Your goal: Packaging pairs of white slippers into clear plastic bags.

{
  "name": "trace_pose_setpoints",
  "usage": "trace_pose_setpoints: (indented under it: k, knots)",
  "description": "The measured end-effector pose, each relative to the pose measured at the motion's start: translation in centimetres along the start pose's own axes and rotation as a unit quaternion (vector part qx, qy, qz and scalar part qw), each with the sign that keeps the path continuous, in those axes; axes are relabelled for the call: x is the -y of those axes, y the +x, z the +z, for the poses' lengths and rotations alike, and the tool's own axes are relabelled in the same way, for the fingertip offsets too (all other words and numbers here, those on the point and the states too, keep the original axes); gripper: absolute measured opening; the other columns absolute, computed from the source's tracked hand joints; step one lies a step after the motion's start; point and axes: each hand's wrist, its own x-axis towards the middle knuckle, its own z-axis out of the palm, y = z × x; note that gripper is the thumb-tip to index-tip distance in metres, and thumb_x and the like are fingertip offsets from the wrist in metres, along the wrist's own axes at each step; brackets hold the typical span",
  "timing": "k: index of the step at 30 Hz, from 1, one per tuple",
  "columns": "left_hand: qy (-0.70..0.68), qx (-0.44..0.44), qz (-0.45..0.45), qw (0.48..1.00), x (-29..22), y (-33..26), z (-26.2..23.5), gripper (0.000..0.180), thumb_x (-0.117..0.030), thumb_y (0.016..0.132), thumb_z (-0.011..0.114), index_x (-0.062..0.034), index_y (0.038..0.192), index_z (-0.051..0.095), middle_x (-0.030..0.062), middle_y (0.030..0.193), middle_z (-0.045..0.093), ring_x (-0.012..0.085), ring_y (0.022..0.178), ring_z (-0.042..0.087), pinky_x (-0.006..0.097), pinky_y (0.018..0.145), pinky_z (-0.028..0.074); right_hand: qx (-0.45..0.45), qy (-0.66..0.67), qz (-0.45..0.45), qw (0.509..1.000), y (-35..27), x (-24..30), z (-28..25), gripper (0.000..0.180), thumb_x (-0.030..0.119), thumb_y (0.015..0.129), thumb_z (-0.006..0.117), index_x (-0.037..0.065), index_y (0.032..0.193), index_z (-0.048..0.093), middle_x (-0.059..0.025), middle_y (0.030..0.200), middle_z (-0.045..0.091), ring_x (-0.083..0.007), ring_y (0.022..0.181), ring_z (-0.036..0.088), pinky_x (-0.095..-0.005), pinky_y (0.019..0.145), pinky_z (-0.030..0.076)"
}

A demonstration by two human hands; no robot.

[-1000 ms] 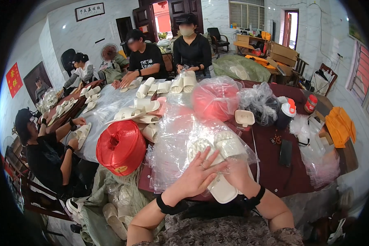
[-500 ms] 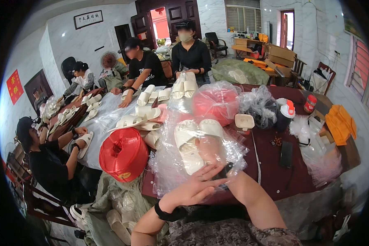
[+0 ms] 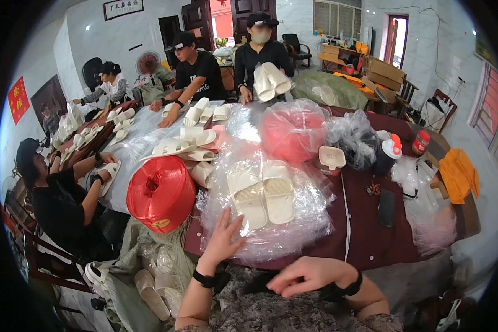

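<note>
In front of me a pair of cream slippers (image 3: 279, 203) lies side by side, seemingly inside a clear plastic bag. Beneath and around the pair is a spread of more clear plastic bags (image 3: 307, 221). My left hand (image 3: 222, 237), fingers spread and empty, is at the near left edge of the plastic, just short of the left slipper. Over my lap, at the table's near edge, hovers my right hand (image 3: 307, 275). Its fingers are loosely bent, with nothing visible in them. Each wrist wears a black band.
Left of the bags sits a red twine roll (image 3: 161, 193); a pink, plastic-wrapped bundle (image 3: 292, 133) lies beyond. Loose slippers (image 3: 177, 145) pile behind the roll. On the right are a tumbler (image 3: 387, 157), a black phone (image 3: 386, 208) and a lidded tub (image 3: 331, 158). Several co-workers surround the table.
My right hand has come out of the bag and back toward me. My left hand has left my right wrist and moved left. Across the table, a co-worker has lifted a pair of slippers.
</note>
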Motion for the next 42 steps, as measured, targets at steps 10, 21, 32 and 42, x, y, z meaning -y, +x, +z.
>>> trace_pose_setpoints:
  k: [10, 21, 32, 42]
  knots:
    - [-0.227, -0.208, -0.111, 0.945, 1.0, -1.4, 0.3, 0.05, -0.008, 0.077, 0.077, -0.008, 0.124, 0.063, 0.0138, 0.138, 0.054, 0.0256, 0.125, 0.055, 0.037, 0.092, 0.051, -0.59, -0.219, -0.017, 0.777, -0.4, -6.6, -9.3, 0.03, 0.018, 0.088, 0.071, -0.001, 0.111, 0.065, -0.0136, 0.098, 0.069, -0.0203, 0.08, 0.066, -0.0302, 0.066, 0.052]
    - [-0.459, -0.103, -0.326, 0.82, -1.2, -4.3, 0.1, 0.024, -0.01, 0.09, 0.071, -0.0033, 0.111, 0.062, -0.0022, 0.077, 0.063, 0.0048, 0.067, 0.055, 0.019, 0.056, 0.04, -0.536, -0.13, 0.244, 0.798, -0.7, -10.8, -8.6, 0.047, 0.043, 0.094, 0.062, -0.003, 0.103, 0.066, -0.0182, 0.088, 0.069, -0.0318, 0.078, 0.066, -0.0391, 0.076, 0.051]
    - [-0.441, -0.129, -0.316, 0.83, -0.2, -4.9, -0.7, 0.012, -0.015, 0.093, 0.069, -0.006, 0.099, 0.071, -0.0053, 0.077, 0.064, 0.0016, 0.062, 0.051, 0.018, 0.056, 0.037, -0.519, 0.016, 0.156, 0.84, -2.0, -12.6, -7.4, 0.032, 0.027, 0.096, 0.064, -0.001, 0.112, 0.061, -0.0042, 0.089, 0.066, -0.0092, 0.066, 0.055, -0.0235, 0.055, 0.042]
    - [-0.41, -0.1, -0.361, 0.832, -0.6, -6.3, -3.2, 0.012, -0.015, 0.089, 0.074, -0.004, 0.094, 0.073, -0.0057, 0.079, 0.067, 0.0004, 0.06, 0.048, 0.019, 0.054, 0.035, -0.366, 0.218, 0.169, 0.889, -4.4, -9.0, -4.8, 0.031, 0.013, 0.089, 0.071, -0.003, 0.114, 0.063, -0.0088, 0.093, 0.072, -0.0049, 0.063, 0.052, -0.0198, 0.05, 0.037]
